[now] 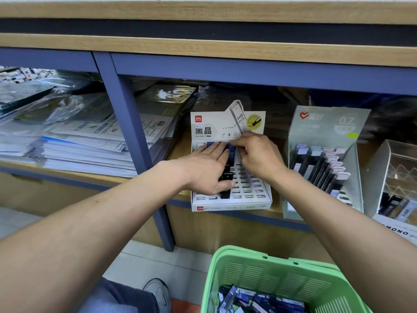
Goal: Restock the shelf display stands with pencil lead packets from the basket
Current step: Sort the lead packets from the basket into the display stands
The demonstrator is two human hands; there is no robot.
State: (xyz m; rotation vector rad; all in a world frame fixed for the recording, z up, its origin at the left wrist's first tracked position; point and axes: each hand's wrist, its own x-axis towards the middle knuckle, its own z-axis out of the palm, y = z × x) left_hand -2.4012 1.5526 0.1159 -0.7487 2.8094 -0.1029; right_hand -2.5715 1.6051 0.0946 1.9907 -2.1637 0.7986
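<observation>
A white slotted display stand (250, 190) with an HB 0.5 header card sits on the shelf's front edge. My left hand (207, 168) lies over its left part and holds a bunch of dark lead packets (226, 177) between thumb and fingers. My right hand (257, 154) pinches one blue-capped packet (232, 152) near the stand's top row. Most slots on the right side stand empty. Below, a green basket (266, 274) holds several more packets (259, 301).
A grey-green 0.7 display stand (325, 159) with several packets stands to the right, and a clear acrylic box (397, 177) beyond it. Stacked papers and plastic sleeves (74, 141) fill the left bay behind a blue post (135, 141). My shoe (158, 292) shows on the floor.
</observation>
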